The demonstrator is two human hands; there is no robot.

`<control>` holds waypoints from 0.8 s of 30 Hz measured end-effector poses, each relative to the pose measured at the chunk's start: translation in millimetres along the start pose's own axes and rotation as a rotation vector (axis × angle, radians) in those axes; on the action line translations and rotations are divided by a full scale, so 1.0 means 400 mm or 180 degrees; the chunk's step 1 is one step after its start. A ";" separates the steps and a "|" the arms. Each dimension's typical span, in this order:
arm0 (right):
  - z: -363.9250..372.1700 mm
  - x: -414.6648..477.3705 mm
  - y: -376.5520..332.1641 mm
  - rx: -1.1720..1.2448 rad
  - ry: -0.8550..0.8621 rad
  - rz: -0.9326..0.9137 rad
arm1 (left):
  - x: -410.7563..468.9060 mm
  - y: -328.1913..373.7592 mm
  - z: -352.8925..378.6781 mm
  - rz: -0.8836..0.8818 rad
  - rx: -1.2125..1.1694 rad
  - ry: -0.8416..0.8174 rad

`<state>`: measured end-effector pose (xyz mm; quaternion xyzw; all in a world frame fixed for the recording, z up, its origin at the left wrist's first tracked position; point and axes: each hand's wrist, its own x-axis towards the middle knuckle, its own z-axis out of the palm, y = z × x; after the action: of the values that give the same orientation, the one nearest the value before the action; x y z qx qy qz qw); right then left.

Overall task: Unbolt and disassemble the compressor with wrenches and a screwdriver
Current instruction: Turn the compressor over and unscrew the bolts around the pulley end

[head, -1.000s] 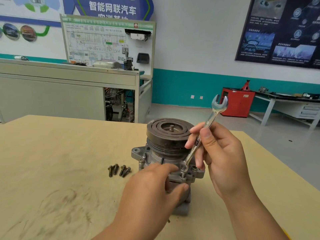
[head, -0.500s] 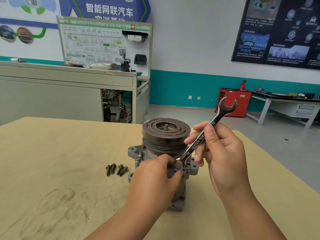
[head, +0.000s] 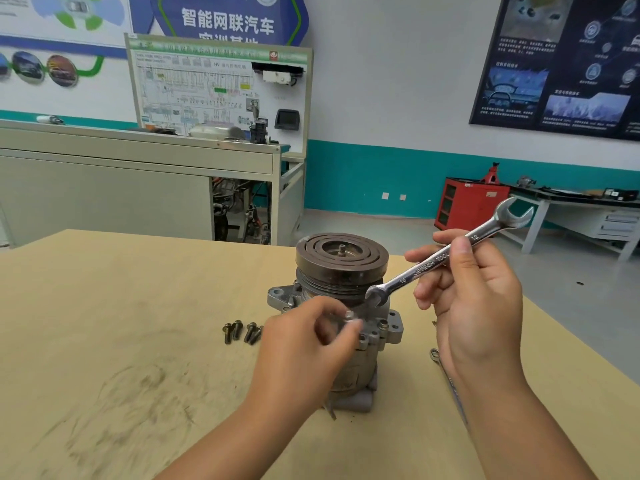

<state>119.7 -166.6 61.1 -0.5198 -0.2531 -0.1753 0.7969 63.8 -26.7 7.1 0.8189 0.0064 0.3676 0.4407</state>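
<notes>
Compressor stands upright on the counter, centre of view, with the grooved clutch plate on top and a threaded shaft stub in its middle. The mounting ears stick out at 9 and 3 o'clock of the body.

Right hand: fingers and thumb wrapped round the shank of a double open-end wrench stamped JETECH TOOL, 10 and 12. The wrench slants from the housing up toward 2 o'clock. Its 10 end sits just below the clutch plate, beside the housing; whether it touches cannot be told. The 12 end is free in the air.

Left hand: motion-blurred, with fingertips pinched on a flange bolt at the near face of the housing, about 6 o'clock of the clutch plate.

Four loose bolts lie side by side on the counter at 9 o'clock of the compressor, near it, with the rightmost partly behind the left hand. A second wrench lies on the counter at 4 o'clock, mostly hidden by the right forearm.
</notes>
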 end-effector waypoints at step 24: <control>0.012 -0.013 0.040 -0.0437 -0.0012 0.0217 | 0.028 -0.315 -0.170 -0.1593 0.1692 -0.0532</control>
<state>123.3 -155.7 47.8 -0.5819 -0.2242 -0.1640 0.7644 70.3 102.8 -54.5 0.9050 0.2655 0.1659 0.2879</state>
